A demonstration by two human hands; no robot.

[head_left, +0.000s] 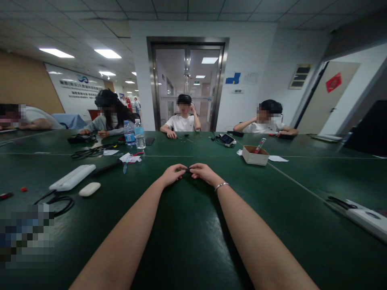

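Observation:
Both my hands meet over the middle of the green table [181, 225], their fingertips closed on one small dark object [188, 170]. My left hand [173, 174] pinches its left end. My right hand [205, 174], with a silver bracelet at the wrist, pinches the other end. The object is short and black; its kind is too small to make out, and the fingers hide much of it. Both forearms reach forward from the bottom edge of the view.
On the left lie a white power bank-like block [72, 177], a white rounded case [90, 189] and black cables [62, 206]. Two water bottles [139, 135] stand farther back. A small open box [255, 156] is at right. Several people sit across the table.

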